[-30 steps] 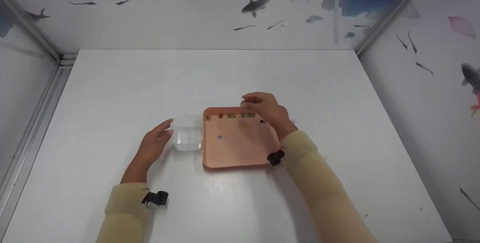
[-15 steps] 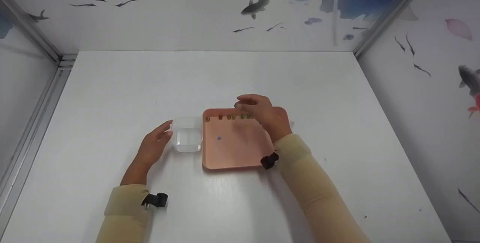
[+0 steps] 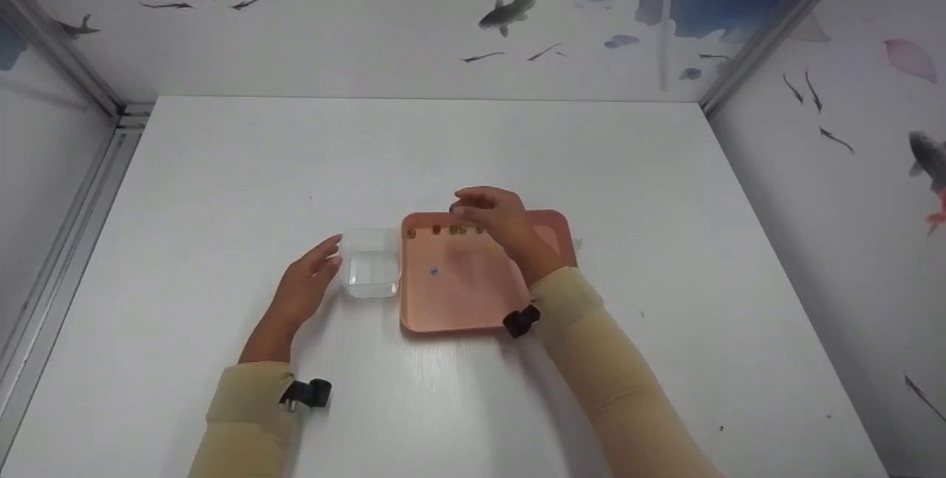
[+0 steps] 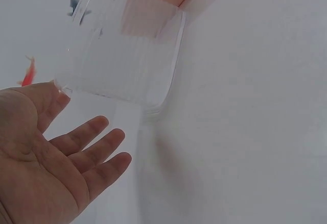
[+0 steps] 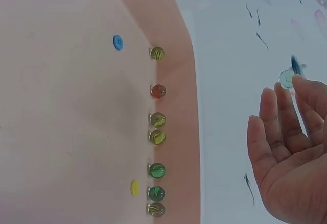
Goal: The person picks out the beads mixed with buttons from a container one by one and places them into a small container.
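Observation:
In the right wrist view, my right hand point(image 5: 294, 168) pinches a clear glass marble point(image 5: 286, 79) between thumb and fingertip. The head view has this hand point(image 3: 494, 216) above the far edge of a salmon-pink tray point(image 3: 458, 312). Several marbles, among them a red one point(image 5: 158, 91) and a green one point(image 5: 157, 170), lie in a row along the tray's far wall. A blue button point(image 5: 118, 42) and a yellow button point(image 5: 134, 188) rest on the tray floor. My left hand point(image 4: 56, 157) pinches the rim of a clear plastic container point(image 4: 117, 55) at its corner, other fingers spread.
The container stands against the tray's left side on a white table point(image 3: 295, 145). A few tiny specks dot the table at the right. White panels point(image 3: 414, 42) with printed fish close off the back and sides.
My right hand has moved left along the tray's far edge, carrying the marble. The left hand and the container have stayed in place.

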Action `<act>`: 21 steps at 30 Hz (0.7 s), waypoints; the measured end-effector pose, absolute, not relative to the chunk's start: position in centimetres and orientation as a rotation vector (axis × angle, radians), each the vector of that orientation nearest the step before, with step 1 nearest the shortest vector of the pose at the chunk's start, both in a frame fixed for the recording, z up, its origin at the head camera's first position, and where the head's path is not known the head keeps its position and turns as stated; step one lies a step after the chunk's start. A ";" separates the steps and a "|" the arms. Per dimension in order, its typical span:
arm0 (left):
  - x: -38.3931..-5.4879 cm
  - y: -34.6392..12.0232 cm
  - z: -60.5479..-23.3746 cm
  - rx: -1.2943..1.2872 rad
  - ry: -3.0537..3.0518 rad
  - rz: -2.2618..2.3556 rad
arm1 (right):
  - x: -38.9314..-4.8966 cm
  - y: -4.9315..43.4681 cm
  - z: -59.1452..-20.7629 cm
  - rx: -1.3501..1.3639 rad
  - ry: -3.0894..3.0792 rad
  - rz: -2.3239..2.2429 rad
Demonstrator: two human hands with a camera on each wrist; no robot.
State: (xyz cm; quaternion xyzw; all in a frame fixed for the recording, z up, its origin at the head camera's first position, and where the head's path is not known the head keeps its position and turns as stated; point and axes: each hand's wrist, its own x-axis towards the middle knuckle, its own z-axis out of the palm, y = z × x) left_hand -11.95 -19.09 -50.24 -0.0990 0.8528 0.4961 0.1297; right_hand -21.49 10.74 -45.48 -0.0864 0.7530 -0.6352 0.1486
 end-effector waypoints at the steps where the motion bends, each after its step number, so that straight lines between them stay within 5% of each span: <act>1: -12.0 -19.1 -50.2 -0.284 2.479 1.442 | -21.5 10.6 -45.5 -0.257 2.175 -1.818; 21: -11.9 -19.1 -50.2 -0.258 2.482 1.440 | -20.9 8.0 -45.3 -0.317 2.125 -1.817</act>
